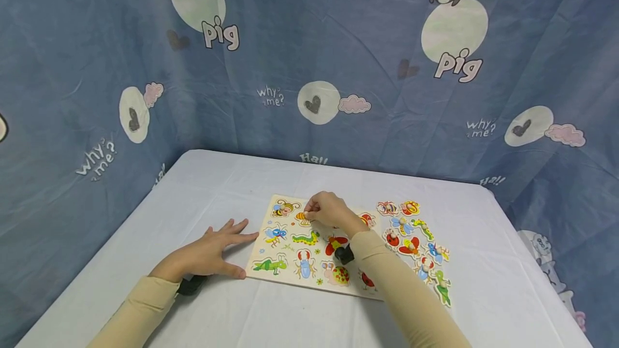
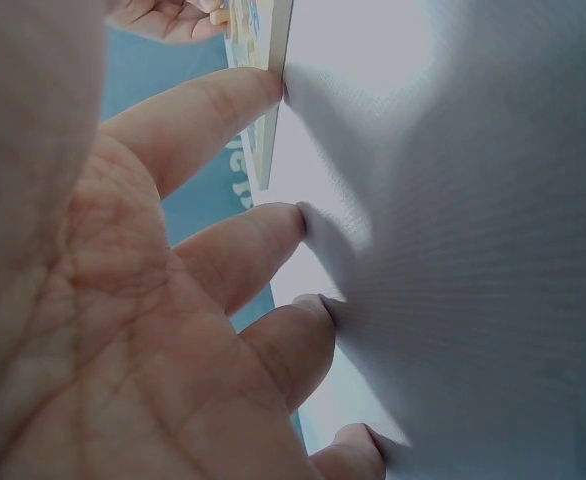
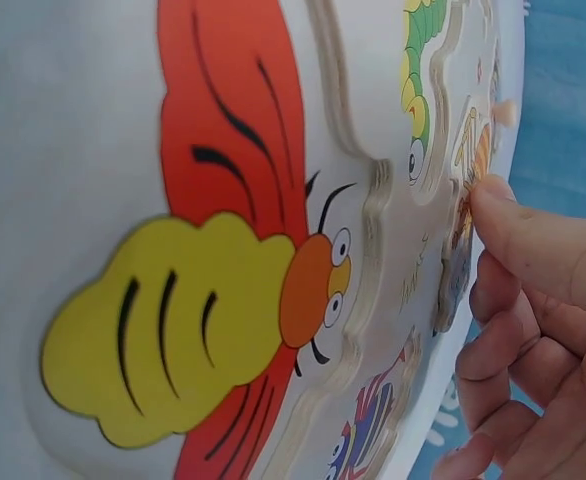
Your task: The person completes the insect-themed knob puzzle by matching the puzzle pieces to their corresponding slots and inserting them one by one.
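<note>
A wooden insect puzzle board (image 1: 285, 281) lies on the white table. My left hand (image 1: 210, 251) has its fingers spread at the board's left side. In the left wrist view its fingertips (image 2: 293, 218) press on the tablecloth, with one at the board's edge (image 2: 271, 150). Over the upper part of the board my right hand (image 1: 331, 211) pinches an orange-striped insect puzzle piece (image 1: 303, 217). The right wrist view has the thumb (image 3: 493, 195) on that piece, which lies at its recess. A bee piece (image 1: 285, 208) with a wooden knob (image 3: 505, 112) sits beside it.
Several loose knobbed insect pieces (image 1: 410, 246) lie in a group right of the board, among them a green grasshopper (image 1: 442, 287). My right forearm (image 1: 401, 289) crosses the board's lower right. Blue patterned cloth (image 1: 271, 58) hangs behind the table.
</note>
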The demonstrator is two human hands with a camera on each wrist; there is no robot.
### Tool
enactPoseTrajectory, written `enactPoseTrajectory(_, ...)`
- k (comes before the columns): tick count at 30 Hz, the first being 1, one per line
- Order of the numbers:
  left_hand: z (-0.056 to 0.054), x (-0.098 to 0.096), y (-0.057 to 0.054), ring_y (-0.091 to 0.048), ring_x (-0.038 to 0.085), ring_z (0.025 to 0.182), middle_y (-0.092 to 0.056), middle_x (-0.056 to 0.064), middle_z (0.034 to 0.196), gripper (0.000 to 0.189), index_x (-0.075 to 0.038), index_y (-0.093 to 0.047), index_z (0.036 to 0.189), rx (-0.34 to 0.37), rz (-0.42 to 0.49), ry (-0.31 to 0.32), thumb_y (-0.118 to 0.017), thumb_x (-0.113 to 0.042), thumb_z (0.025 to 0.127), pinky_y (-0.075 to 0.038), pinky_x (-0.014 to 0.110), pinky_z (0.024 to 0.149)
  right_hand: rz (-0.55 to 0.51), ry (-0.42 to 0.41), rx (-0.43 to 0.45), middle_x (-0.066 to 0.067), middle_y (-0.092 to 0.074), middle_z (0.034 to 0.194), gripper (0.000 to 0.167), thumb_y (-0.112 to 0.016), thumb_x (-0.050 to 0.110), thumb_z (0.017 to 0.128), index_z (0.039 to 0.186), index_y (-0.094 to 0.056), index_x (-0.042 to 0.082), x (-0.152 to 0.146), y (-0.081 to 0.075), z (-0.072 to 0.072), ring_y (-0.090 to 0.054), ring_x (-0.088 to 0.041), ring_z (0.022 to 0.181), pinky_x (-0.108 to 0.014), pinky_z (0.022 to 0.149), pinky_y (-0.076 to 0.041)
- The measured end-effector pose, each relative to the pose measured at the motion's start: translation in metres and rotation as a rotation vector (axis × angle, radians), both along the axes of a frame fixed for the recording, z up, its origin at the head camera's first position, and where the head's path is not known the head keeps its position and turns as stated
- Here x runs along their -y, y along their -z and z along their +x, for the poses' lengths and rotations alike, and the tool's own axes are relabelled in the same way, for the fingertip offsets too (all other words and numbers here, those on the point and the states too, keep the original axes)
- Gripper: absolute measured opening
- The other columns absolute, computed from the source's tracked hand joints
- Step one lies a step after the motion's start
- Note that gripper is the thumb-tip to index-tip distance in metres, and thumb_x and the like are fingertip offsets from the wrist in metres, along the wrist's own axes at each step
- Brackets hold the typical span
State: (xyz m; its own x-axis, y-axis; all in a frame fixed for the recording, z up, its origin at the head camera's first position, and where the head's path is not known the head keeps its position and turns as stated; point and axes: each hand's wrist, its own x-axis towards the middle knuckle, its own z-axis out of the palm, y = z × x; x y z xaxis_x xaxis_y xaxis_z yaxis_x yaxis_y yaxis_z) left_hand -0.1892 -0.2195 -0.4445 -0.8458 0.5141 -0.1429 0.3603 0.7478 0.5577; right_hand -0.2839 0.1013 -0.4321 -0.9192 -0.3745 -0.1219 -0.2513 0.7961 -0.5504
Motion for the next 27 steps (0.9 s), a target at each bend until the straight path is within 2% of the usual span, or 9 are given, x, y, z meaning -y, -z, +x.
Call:
enactPoseTrajectory(7, -0.0002, -0.0004, -0.0006, -0.012, 0.059, 0.162, -0.027, 0.023, 0.176, 0.093, -0.02, -0.058, 0.157, -0.002, 0.0, -0.001, -0.094, -0.05, 0.076, -0.004, 0.089, 0.119, 0.017, -0.003, -0.014, 0.002, -0.074, 0.088, 0.009, -0.078, 0.022, 0.101, 0.095, -0.079, 0.015, -0.0009, -0.0014, 0.0013, -0.059, -0.013, 0.078, -0.031, 0.079, -0.049)
enactPoseTrajectory(19, -0.0005, -0.0005, 0.0006, -0.012, 0.059, 0.162, -0.025, 0.023, 0.177, 0.094, -0.021, -0.057, 0.157, 0.002, -0.011, -0.003, -0.094, -0.051, 0.077, -0.004, 0.089, 0.119, -0.018, 0.034, -0.004, 0.003, -0.077, 0.089, 0.009, -0.08, 0.024, 0.099, 0.095, -0.081, 0.016, -0.0004, 0.0005, 0.0015, -0.062, -0.011, 0.079, -0.033, 0.083, -0.051)
enactPoseTrajectory(27, -0.0008, -0.001, 0.0008, -0.011, 0.059, 0.162, -0.025, 0.022, 0.177, 0.094, -0.022, -0.057, 0.157, 0.002, -0.01, -0.006, -0.094, -0.051, 0.076, -0.003, 0.089, 0.119, 0.016, 0.045, -0.034, 0.006, -0.075, 0.087, 0.01, -0.08, 0.027, 0.1, 0.093, -0.079, 0.019, 0.0001, 0.0012, 0.0023, -0.06, -0.013, 0.078, -0.038, 0.086, -0.048)
